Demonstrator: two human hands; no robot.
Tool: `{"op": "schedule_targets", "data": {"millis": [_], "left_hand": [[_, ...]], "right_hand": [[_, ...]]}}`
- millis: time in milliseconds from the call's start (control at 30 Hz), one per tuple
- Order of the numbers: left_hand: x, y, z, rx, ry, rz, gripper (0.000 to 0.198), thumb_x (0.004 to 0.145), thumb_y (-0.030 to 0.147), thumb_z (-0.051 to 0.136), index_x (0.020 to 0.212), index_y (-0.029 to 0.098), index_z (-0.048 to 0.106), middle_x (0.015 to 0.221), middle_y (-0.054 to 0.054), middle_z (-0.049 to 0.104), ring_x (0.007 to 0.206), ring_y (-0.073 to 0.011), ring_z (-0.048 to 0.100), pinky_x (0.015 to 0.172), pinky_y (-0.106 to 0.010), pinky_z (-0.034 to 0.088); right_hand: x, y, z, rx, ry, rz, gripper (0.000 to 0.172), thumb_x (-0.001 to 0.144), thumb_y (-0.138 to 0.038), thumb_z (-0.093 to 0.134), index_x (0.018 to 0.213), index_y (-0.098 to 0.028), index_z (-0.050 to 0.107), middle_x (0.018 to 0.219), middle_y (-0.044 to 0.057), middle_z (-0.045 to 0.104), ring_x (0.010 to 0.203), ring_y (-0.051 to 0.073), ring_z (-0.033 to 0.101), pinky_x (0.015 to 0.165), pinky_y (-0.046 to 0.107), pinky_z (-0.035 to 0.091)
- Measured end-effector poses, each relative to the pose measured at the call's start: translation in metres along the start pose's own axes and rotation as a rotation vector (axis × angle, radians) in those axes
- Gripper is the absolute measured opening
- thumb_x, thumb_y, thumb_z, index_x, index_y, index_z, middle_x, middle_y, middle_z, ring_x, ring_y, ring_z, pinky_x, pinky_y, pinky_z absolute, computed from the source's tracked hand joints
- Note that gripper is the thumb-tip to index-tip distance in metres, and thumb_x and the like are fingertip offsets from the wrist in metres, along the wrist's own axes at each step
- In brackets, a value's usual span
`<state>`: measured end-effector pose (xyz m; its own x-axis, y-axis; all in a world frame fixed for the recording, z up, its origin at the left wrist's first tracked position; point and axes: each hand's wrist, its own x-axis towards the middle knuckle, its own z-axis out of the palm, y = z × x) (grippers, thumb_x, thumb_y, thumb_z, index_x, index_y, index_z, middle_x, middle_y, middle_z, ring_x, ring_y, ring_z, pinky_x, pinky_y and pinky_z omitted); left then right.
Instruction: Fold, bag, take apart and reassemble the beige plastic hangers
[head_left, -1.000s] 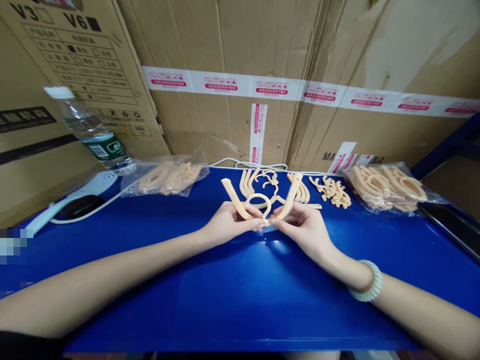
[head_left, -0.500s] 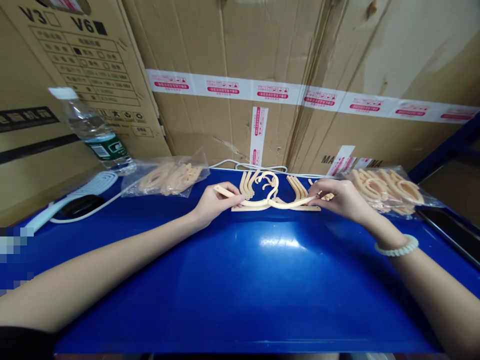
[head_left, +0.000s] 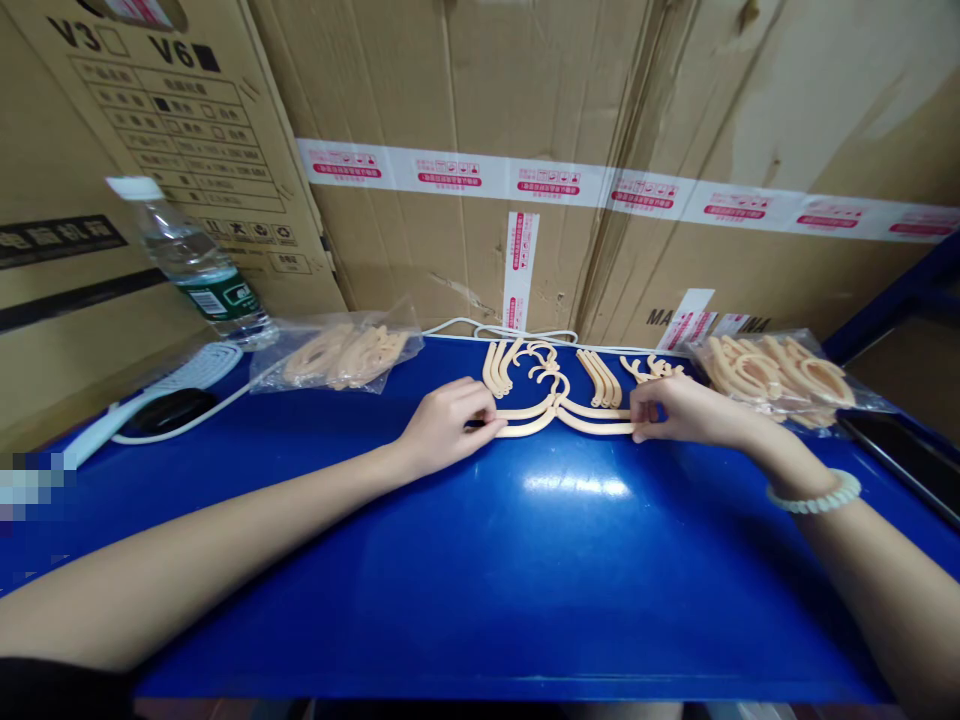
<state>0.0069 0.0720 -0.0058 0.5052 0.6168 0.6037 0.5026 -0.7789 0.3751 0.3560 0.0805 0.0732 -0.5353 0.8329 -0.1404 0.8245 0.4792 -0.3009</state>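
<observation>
My left hand (head_left: 450, 425) pinches the left end of a beige plastic clothes hanger (head_left: 527, 430), low over the blue tabletop. The right end of that hanger is between the fingers of my right hand (head_left: 675, 408). Its two curved arms meet in the middle, below a rounded hook. Just behind lies a second pair of beige arms (head_left: 592, 411), nearly parallel to the first; the fingers partly cover the ends of both pairs. Curved loose pieces (head_left: 497, 370) are lined up behind my left hand. More straight pieces (head_left: 600, 378) and small hooks (head_left: 651, 368) lie nearer my right hand.
Clear bags of beige parts lie at the left (head_left: 341, 355) and right (head_left: 780, 375). A water bottle (head_left: 199, 260), a black mouse (head_left: 169, 410) and a white cable stand or lie at left. A phone (head_left: 904, 460) is on the right edge. Cardboard boxes (head_left: 450, 270) line the back.
The held hanger has come down from a raised, tilted position to lie level just in front of the other pair of arms. Both hands have lowered with it.
</observation>
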Motion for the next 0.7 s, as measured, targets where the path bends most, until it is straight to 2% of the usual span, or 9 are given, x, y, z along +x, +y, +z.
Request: {"op": "schedule_targets", "data": {"millis": [100, 200, 300, 467, 567, 633, 700], "left_hand": [[-0.002, 0.003, 0.001, 0.100, -0.086, 0.131, 0.014, 0.097, 0.028, 0.057, 0.090, 0.017, 0.063, 0.095, -0.008, 0.071, 0.092, -0.0223, 0.064, 0.083, -0.035, 0.047], [-0.003, 0.002, 0.004, 0.118, -0.130, 0.132, 0.017, 0.097, 0.031, 0.057, 0.108, 0.018, 0.064, 0.113, -0.011, 0.071, 0.108, -0.0258, 0.065, 0.091, -0.038, 0.049], [-0.003, -0.001, 0.005, 0.112, -0.147, 0.100, 0.018, 0.098, 0.029, 0.056, 0.111, 0.018, 0.064, 0.111, -0.011, 0.072, 0.104, -0.0252, 0.067, 0.091, -0.039, 0.050], [-0.002, 0.000, 0.004, 0.112, -0.151, 0.110, 0.015, 0.097, 0.026, 0.055, 0.103, 0.017, 0.065, 0.104, -0.010, 0.072, 0.099, -0.0245, 0.067, 0.088, -0.039, 0.050], [-0.002, 0.002, 0.003, 0.114, -0.138, 0.114, 0.012, 0.095, 0.024, 0.055, 0.100, 0.018, 0.064, 0.102, -0.009, 0.072, 0.097, -0.0243, 0.067, 0.088, -0.038, 0.049], [-0.002, 0.003, 0.003, 0.122, -0.126, 0.111, 0.012, 0.094, 0.024, 0.054, 0.101, 0.018, 0.063, 0.102, -0.009, 0.072, 0.097, -0.0245, 0.068, 0.088, -0.038, 0.048], [-0.002, 0.004, 0.003, 0.129, -0.121, 0.106, 0.013, 0.093, 0.024, 0.054, 0.101, 0.019, 0.063, 0.102, -0.009, 0.072, 0.097, -0.0246, 0.068, 0.087, -0.038, 0.048]], "right_hand": [[0.001, 0.002, 0.001, -0.015, 0.004, 0.025, 0.017, 0.074, -0.036, 0.071, 0.075, -0.020, 0.066, 0.071, 0.003, 0.068, 0.067, 0.021, 0.065, 0.061, 0.029, 0.046], [0.001, 0.003, 0.001, -0.062, 0.036, 0.049, 0.030, 0.074, -0.045, 0.074, 0.088, -0.019, 0.067, 0.072, 0.002, 0.068, 0.063, 0.020, 0.063, 0.057, 0.029, 0.043], [0.000, 0.002, 0.001, -0.129, 0.029, 0.079, 0.037, 0.076, -0.049, 0.072, 0.096, -0.017, 0.069, 0.073, 0.003, 0.068, 0.062, 0.020, 0.062, 0.056, 0.029, 0.041], [0.000, -0.001, 0.003, -0.159, -0.028, 0.104, 0.021, 0.079, -0.038, 0.068, 0.088, -0.019, 0.072, 0.071, 0.002, 0.068, 0.062, 0.018, 0.061, 0.054, 0.027, 0.037], [-0.001, -0.005, 0.001, -0.164, -0.036, 0.085, 0.020, 0.080, -0.038, 0.070, 0.085, -0.019, 0.072, 0.069, 0.002, 0.067, 0.059, 0.018, 0.060, 0.053, 0.028, 0.037], [-0.004, -0.015, -0.004, -0.152, 0.067, 0.028, 0.022, 0.082, -0.041, 0.072, 0.083, -0.020, 0.071, 0.067, 0.002, 0.066, 0.058, 0.018, 0.060, 0.054, 0.028, 0.039], [-0.013, -0.034, -0.013, -0.109, 0.305, -0.085, 0.024, 0.088, -0.044, 0.070, 0.081, -0.021, 0.070, 0.068, 0.002, 0.066, 0.060, 0.018, 0.061, 0.057, 0.029, 0.041]]}}
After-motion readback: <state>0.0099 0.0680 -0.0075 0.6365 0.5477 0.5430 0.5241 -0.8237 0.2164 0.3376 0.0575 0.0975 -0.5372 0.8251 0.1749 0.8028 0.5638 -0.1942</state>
